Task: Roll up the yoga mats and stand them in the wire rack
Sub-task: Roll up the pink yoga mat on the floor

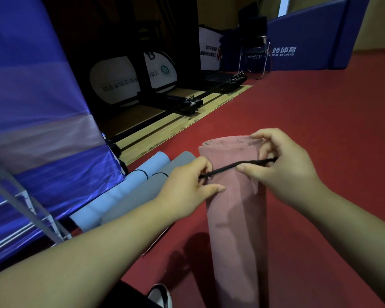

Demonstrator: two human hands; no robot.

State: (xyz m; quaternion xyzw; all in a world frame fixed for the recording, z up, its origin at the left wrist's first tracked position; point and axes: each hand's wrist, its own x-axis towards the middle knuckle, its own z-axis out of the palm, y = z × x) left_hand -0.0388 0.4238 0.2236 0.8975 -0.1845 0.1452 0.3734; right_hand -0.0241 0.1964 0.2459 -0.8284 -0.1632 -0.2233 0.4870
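A rolled pink yoga mat [233,210] stands upright on the red floor in front of me. A black elastic band [230,168] is stretched across its upper part. My left hand [187,185] pinches the band's left end against the mat. My right hand [282,165] pulls the band's right end, with fingers over the mat's top edge. Two rolled mats lie on the floor to the left: a light blue mat [120,190] and a grey mat [142,192], each with a black band around it.
A metal rack frame [20,205] covered by blue plastic sheeting [36,107] stands at the left. Black equipment on a wooden strip [187,105] lies behind. A black chair [253,52] and blue padded barriers [309,43] stand at the back. My shoe [160,295] shows at the bottom.
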